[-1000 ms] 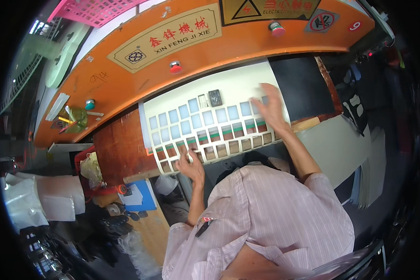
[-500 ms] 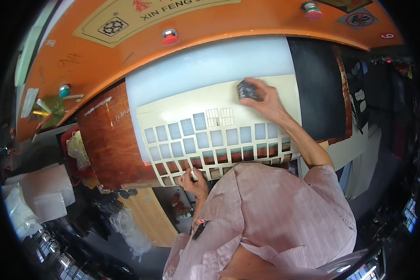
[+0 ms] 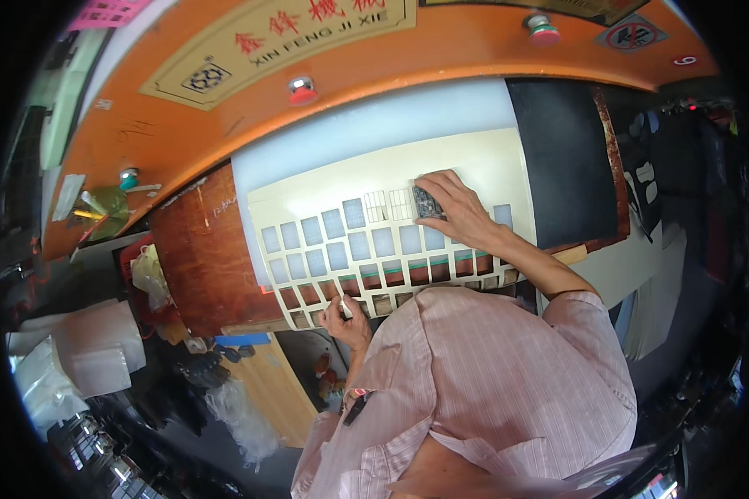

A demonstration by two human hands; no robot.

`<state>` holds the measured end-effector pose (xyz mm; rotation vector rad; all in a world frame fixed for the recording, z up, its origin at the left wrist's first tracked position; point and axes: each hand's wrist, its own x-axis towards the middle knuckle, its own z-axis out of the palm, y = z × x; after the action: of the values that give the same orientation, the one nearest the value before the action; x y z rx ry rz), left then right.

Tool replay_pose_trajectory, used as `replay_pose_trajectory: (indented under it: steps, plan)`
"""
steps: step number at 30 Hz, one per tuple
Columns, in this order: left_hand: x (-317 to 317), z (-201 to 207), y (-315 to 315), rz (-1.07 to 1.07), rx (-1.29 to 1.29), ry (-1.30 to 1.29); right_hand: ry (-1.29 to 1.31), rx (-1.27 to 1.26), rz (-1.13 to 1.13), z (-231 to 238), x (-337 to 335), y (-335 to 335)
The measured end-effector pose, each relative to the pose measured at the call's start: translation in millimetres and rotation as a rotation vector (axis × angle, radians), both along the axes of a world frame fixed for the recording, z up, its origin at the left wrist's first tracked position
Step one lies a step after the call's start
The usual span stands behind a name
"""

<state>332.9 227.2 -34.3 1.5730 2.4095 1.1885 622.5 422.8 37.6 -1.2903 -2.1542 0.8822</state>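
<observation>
A cream sheet [image 3: 474,156], with several rows of rectangular holes, lies across a pale board and sticks out over the near edge. My right hand [image 3: 458,206] grips a small dark cutting die [image 3: 425,202] by its sides, and the die rests on the sheet. Just left of it are two rectangles [image 3: 376,206] marked with thin cut lines, still filled with sheet material. Down at the sheet's near edge, my left hand [image 3: 347,324] is closed on a strip between the holes, thumb on top.
An orange machine beam [image 3: 250,116] with red push buttons [image 3: 303,91] spans the far side. The pale board [image 3: 366,108] lies between a reddish-brown board [image 3: 208,266] and a black panel [image 3: 562,158]. Plastic bags [image 3: 241,416] hang at the lower left.
My right hand has brought the cutting die nearer and slightly left, down beside the lined rectangles. My left hand keeps its hold at the sheet's near edge. The view has tilted up slightly.
</observation>
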Motion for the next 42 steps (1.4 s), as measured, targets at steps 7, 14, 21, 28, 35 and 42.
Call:
replay_pose_trajectory:
  steps: [7, 14, 21, 28, 35, 42]
  plan:
    - [2.4, 0.5, 32.8, -0.054, 0.218, 0.052, 0.2, 0.248, -0.461, 42.9, 22.6, -21.2]
    - [4.7, 9.9, 55.7, -0.12, 0.315, 0.022, 0.514, 0.784, -0.784, 119.7, 84.6, -48.2]
    - [-5.8, 20.1, 73.0, -0.17, 0.181, -0.148, 0.407, 0.872, -0.775, 160.4, 98.8, -76.0]
    - [-4.9, 29.6, 79.8, -0.199, 0.263, -0.145, 0.366, 0.721, -0.82, 101.4, 97.0, -187.6]
    - [3.5, 37.2, 83.6, -0.169, 0.3, -0.109, 0.2, 0.635, -0.624, 39.0, 48.9, -204.8]
    - [-6.1, 32.3, 92.7, -0.22, 0.149, -0.195, 0.19, 0.604, -0.592, 33.8, 10.5, -157.2]
